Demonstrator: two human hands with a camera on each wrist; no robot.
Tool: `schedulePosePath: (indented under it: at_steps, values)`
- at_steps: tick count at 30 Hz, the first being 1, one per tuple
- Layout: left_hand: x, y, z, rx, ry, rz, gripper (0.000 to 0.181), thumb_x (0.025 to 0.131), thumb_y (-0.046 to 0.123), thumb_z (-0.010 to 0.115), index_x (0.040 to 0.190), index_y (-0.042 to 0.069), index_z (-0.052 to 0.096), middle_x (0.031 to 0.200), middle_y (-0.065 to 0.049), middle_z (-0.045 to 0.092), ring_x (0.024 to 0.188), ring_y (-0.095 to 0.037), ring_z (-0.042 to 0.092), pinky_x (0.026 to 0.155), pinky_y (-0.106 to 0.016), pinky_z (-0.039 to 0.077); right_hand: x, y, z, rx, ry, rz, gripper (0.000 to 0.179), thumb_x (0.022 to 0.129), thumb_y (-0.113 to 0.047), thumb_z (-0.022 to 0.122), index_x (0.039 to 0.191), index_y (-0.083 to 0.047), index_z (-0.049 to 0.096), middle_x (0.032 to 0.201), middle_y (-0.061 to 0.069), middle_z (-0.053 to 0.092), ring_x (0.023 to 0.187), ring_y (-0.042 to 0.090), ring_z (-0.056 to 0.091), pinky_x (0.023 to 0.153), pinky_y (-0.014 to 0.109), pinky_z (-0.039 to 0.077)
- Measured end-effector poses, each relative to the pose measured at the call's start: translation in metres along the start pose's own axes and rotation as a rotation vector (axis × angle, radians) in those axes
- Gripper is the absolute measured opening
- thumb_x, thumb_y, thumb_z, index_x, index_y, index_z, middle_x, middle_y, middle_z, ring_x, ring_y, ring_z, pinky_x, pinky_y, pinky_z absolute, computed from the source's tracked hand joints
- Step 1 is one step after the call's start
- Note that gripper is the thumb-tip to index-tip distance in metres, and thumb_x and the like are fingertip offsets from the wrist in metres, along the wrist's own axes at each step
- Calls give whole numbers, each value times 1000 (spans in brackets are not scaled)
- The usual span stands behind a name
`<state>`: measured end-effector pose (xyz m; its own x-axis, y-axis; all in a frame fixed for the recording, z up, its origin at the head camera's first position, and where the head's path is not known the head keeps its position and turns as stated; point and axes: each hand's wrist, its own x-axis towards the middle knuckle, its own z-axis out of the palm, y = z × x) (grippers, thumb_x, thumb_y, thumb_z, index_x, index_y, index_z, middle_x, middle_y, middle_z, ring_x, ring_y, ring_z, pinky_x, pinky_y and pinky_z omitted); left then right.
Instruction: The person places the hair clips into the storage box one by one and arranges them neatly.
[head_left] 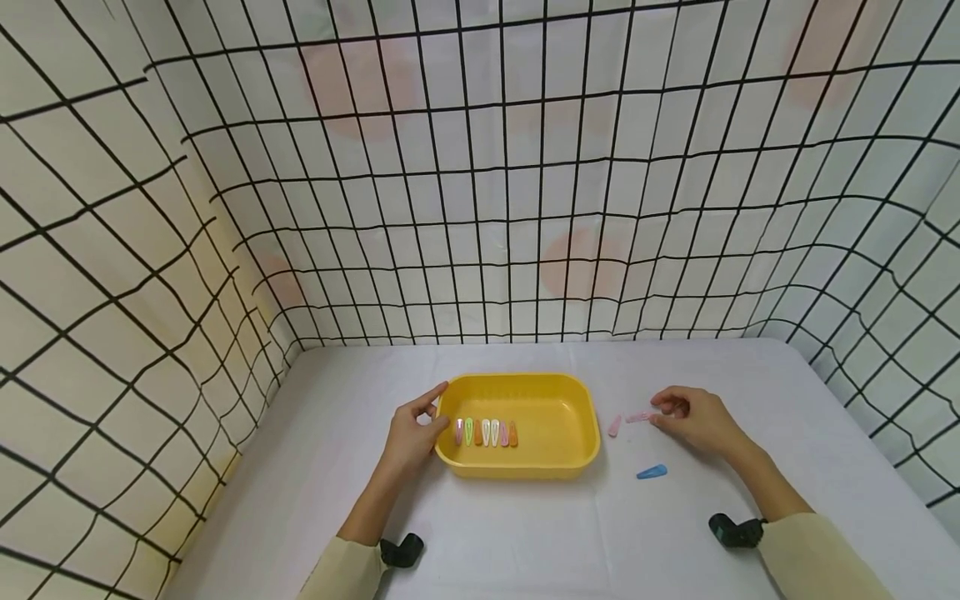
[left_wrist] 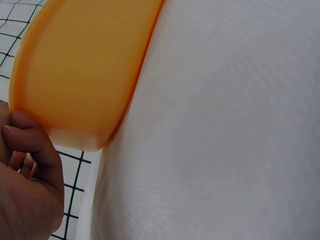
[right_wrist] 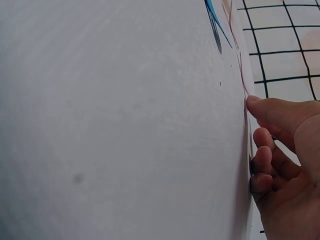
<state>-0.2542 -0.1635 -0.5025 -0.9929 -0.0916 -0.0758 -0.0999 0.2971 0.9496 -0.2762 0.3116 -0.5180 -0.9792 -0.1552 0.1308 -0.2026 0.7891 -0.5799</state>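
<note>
A yellow tray stands on the white table. My left hand grips its left rim, thumb at the inner side; the left wrist view shows the fingers on the tray's wall. Inside the tray, toward its left, several snap hair clips lie in a row: pink, green, orange and white. Right of the tray, my right hand pinches the end of a pink hair clip at the table surface. Its index fingertip is partly hidden in the right wrist view, where the thumb touches the thin pink edge.
A second pink hair clip lies between the tray and the right hand. A blue hair clip lies nearer the front. White cloth walls with a black grid enclose the table at the back and sides.
</note>
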Motion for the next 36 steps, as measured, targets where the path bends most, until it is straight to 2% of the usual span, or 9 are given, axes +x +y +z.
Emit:
schedulePosePath:
  at_steps: [10,14,19,22,27,36]
  values:
    - [-1,0,2,11,4,6,62,85,5,69,141,32,65,95,-5,51,49,-12,42,45,-18,44,4,1,5,-9,38,2,22,92,-27,76,105,-9,75,88,0,67,78,15,53,66,25,45]
    - [-2,1,1,8,7,12,63,84,4,69,141,31,65,94,-5,51,50,-12,42,45,-18,43,4,0,7,-7,10,34,37,91,-40,76,112,-10,74,93,1,66,82,18,51,67,26,43]
    - [-2,2,0,4,16,18,62,84,5,69,141,31,65,94,-4,50,51,-13,41,46,-18,42,2,-2,10,-20,-31,55,58,80,-55,83,116,-10,71,97,2,64,87,20,49,70,26,42]
    - [-1,1,0,-3,15,22,62,84,5,69,141,30,65,93,-4,49,51,-13,39,45,-18,40,-1,-7,13,-46,-25,38,62,76,-54,86,116,-9,71,99,4,63,89,21,51,75,29,45]
    - [-1,-1,0,-15,12,38,63,83,1,67,141,28,65,91,-3,49,50,-11,39,44,-17,40,-8,-15,15,-71,0,24,62,77,-50,86,119,-7,71,102,6,64,92,23,52,78,34,47]
    - [-1,-1,0,-4,15,61,63,82,2,66,140,28,66,89,-3,51,51,-11,39,45,-17,39,-14,-22,16,-84,26,35,62,76,-50,86,117,-6,70,102,8,64,92,24,52,77,33,47]
